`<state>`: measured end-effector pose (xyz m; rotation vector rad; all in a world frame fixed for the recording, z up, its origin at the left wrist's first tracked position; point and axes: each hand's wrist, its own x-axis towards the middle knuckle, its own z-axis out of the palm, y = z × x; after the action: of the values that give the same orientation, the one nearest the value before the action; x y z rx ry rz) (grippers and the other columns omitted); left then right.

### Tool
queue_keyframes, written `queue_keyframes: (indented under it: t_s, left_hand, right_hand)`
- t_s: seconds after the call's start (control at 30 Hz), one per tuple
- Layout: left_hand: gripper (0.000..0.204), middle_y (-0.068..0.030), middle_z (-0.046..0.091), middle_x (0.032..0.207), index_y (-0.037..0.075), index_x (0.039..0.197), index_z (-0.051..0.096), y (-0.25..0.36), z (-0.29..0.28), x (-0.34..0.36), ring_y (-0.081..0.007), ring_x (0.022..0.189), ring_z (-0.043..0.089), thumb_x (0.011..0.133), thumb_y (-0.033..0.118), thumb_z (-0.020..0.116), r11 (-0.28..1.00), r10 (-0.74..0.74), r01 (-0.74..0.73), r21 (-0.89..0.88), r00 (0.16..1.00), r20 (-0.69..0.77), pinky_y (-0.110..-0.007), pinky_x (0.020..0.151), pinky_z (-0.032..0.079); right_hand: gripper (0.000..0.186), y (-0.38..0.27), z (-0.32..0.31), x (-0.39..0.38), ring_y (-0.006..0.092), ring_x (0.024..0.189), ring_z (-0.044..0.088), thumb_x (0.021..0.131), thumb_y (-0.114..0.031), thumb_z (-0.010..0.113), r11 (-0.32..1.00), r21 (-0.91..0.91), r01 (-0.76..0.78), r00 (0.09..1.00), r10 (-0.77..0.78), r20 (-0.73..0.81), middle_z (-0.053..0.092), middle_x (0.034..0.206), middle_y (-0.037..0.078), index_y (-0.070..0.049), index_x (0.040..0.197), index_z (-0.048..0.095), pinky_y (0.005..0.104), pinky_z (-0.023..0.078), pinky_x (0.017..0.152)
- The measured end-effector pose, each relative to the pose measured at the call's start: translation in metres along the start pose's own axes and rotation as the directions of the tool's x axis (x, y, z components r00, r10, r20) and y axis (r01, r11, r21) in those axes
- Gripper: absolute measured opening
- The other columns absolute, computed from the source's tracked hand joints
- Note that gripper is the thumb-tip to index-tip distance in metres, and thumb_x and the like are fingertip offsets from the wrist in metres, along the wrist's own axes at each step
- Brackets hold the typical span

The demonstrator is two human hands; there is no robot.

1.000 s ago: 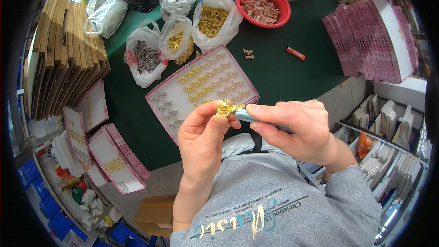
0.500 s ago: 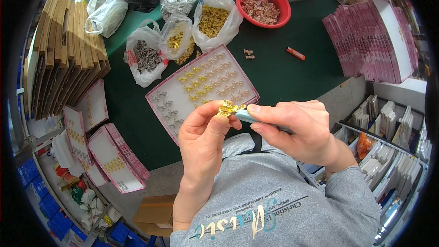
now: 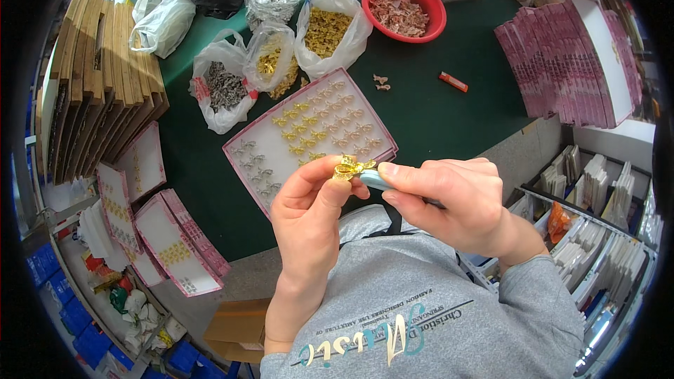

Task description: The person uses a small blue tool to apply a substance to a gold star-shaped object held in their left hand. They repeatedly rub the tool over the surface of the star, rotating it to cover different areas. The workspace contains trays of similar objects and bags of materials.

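Note:
My left hand (image 3: pixel 307 217) pinches a shiny gold bow (image 3: pixel 347 167) between thumb and fingertips, above the near edge of the display board. In my right hand (image 3: pixel 456 200) is a slim tool with a light blue handle (image 3: pixel 375 180), its tip against the bow; the tip itself is hidden, so I cannot tell its exact kind. Beneath and beyond my hands lies the white board (image 3: pixel 286 167) with a pink border. Rows of silver, gold and pinkish bows sit on it.
Plastic bags of silver pieces (image 3: pixel 226 88) and gold pieces (image 3: pixel 328 31) stand behind the board, beside a red bowl (image 3: pixel 440 20) of pinkish pieces. A red lighter-like stick (image 3: pixel 453 82) lies right. Cardboard stacks (image 3: pixel 105 63) rise left, pink-edged boards (image 3: pixel 547 63) right.
Both hands keep their grip and have barely shifted. The bow has turned slightly, and the right hand and the tool have tilted a little against it.

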<state>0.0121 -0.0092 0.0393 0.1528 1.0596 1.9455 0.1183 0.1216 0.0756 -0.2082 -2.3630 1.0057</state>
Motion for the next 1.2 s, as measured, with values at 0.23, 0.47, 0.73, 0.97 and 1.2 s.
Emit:
queue_keyframes:
  t_s: [0.23, 0.47, 0.73, 0.97, 1.2]
  left_hand:
    - [0.023, -0.0105, 0.061, 0.089, -0.004, 0.105, 0.054, -0.002, -0.003, 0.0, -0.0158, 0.08, 0.059, 0.086, 0.008, 0.057, 0.998, -0.033, 0.036, -0.05, 0.997, 0.065, -0.027, 0.074, 0.048]
    - [0.023, -0.012, 0.061, 0.096, -0.005, 0.105, 0.055, -0.003, -0.005, 0.005, -0.0166, 0.085, 0.059, 0.086, 0.007, 0.057, 1.0, 0.011, -0.011, 0.004, 1.0, 0.002, -0.028, 0.076, 0.049]
    - [0.024, -0.0133, 0.063, 0.092, -0.006, 0.104, 0.056, -0.002, -0.007, 0.003, -0.0186, 0.08, 0.061, 0.085, 0.007, 0.058, 0.998, 0.06, -0.06, -0.008, 0.998, -0.002, -0.032, 0.073, 0.051]
    - [0.022, -0.0113, 0.061, 0.092, -0.005, 0.105, 0.056, -0.001, -0.005, 0.001, -0.0169, 0.078, 0.061, 0.086, 0.006, 0.055, 0.997, 0.08, -0.08, 0.003, 0.995, -0.053, -0.031, 0.069, 0.053]
    - [0.016, -0.0095, 0.055, 0.097, -0.002, 0.1, 0.06, -0.005, -0.01, 0.001, -0.0152, 0.08, 0.058, 0.086, 0.004, 0.055, 0.984, 0.178, -0.179, -0.008, 0.984, -0.015, -0.028, 0.067, 0.054]
  right_hand:
    - [0.029, 0.0, 0.0, -0.001, 0.0196, 0.067, 0.067, 0.07, -0.002, 0.069, 0.994, 0.073, -0.086, 0.996, 0.089, -0.028, 0.066, 0.082, 0.011, 0.002, 0.097, 0.06, 0.0255, 0.053, 0.056]
    - [0.029, -0.001, 0.002, 0.003, 0.0189, 0.069, 0.067, 0.071, -0.001, 0.068, 0.995, 0.093, -0.043, 0.998, 0.047, -0.032, 0.066, 0.086, 0.01, 0.001, 0.099, 0.06, 0.0259, 0.053, 0.058]
    - [0.026, 0.0, 0.006, 0.002, 0.0184, 0.069, 0.066, 0.073, -0.001, 0.066, 0.984, 0.136, -0.114, 0.993, 0.113, 0.015, 0.066, 0.085, 0.01, 0.001, 0.099, 0.061, 0.0255, 0.053, 0.057]
    - [0.026, -0.003, 0.008, 0.002, 0.0178, 0.067, 0.066, 0.074, -0.003, 0.066, 0.972, 0.174, -0.155, 0.988, 0.151, 0.036, 0.066, 0.084, 0.01, 0.0, 0.1, 0.061, 0.0254, 0.052, 0.055]
    - [0.027, -0.007, 0.008, 0.004, 0.0176, 0.067, 0.066, 0.074, -0.003, 0.066, 0.973, 0.2, -0.118, 0.993, 0.12, 0.005, 0.066, 0.085, 0.01, 0.0, 0.101, 0.061, 0.0249, 0.052, 0.055]
